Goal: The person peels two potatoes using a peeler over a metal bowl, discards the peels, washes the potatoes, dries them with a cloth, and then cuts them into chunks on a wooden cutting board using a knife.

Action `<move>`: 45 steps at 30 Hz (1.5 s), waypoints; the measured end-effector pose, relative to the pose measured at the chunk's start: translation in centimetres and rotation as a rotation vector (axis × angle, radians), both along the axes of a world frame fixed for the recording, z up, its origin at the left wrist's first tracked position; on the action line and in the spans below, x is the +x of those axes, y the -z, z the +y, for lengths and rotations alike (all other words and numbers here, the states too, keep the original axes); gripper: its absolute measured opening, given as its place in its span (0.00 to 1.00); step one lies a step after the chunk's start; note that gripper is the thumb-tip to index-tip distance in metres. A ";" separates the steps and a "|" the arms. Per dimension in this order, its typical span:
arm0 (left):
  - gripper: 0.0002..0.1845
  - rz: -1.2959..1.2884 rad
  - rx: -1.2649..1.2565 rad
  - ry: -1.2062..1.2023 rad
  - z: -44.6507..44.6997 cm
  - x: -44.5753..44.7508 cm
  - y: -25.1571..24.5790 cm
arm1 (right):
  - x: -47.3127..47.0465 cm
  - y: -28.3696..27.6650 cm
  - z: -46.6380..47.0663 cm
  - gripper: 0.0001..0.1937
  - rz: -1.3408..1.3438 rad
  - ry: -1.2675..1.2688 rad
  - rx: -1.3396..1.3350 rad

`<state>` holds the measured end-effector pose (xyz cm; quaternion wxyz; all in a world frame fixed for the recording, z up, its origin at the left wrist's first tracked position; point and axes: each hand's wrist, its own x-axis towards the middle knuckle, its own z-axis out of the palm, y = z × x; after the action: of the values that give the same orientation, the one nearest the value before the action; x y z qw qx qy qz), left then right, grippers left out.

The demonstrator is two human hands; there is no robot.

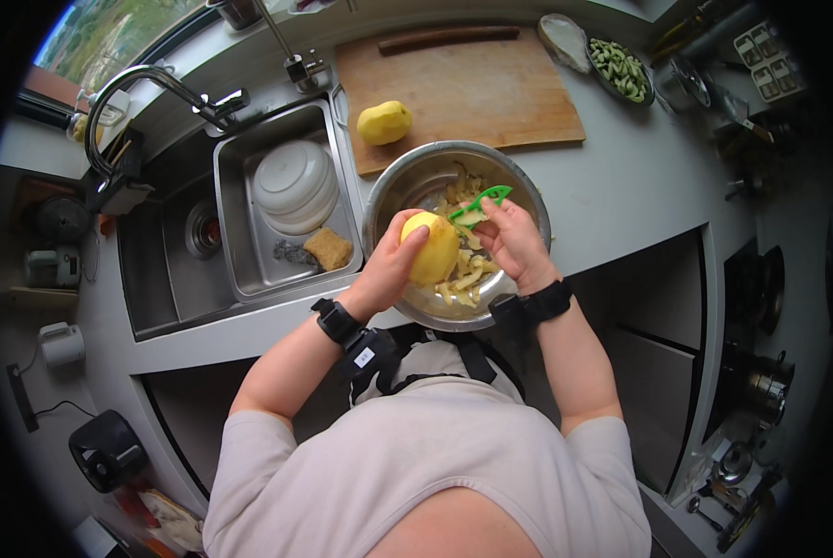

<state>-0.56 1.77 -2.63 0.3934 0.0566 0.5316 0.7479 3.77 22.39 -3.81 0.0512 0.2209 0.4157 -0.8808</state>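
My left hand (391, 261) is closed around a peeled yellow potato (432, 252), with a few brownish patches near its top. In my right hand (514, 244) is a green peeler (483, 204), close to the potato's upper right side, with peel clinging to it. Both hands are over a stainless steel bowl (543, 209) that holds many strips of peel (469, 272). Another peeled potato (384, 123) lies on the lower left part of the wooden cutting board (472, 91), just behind the bowl.
Left of the bowl is a sink with a metal basin (249, 275) holding stacked white plates (294, 178), a sponge (328, 249) and a steel scourer (295, 254). A faucet (144, 73) arches over it. A wooden rolling pin (448, 39) lies on the board; a dish of cut green vegetables (620, 70) stands at the right.
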 end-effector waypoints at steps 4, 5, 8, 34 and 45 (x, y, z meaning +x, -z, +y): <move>0.28 0.057 -0.013 0.096 -0.8 0.0 -0.7 | 0.4 -0.7 0.5 0.12 0.023 0.083 0.013; 0.31 0.107 -0.073 0.118 -0.8 0.0 -1.0 | 0.8 -1.2 0.3 0.12 0.019 0.106 0.025; 0.40 0.235 -0.098 0.154 -0.5 -0.2 -1.6 | 1.2 -2.3 -1.5 0.11 0.203 -0.051 0.265; 0.43 0.671 -0.292 0.234 -0.8 0.3 -1.7 | 0.7 -0.9 -1.8 0.13 0.086 -0.037 0.149; 0.44 0.432 -0.074 0.193 -1.2 0.4 -2.2 | 2.6 -2.2 -1.8 0.10 0.235 0.010 -0.066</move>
<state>-0.15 0.60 -0.42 0.3422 0.2514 0.6225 0.6574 6.39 20.62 -1.59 0.0048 0.1163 0.3884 -0.9141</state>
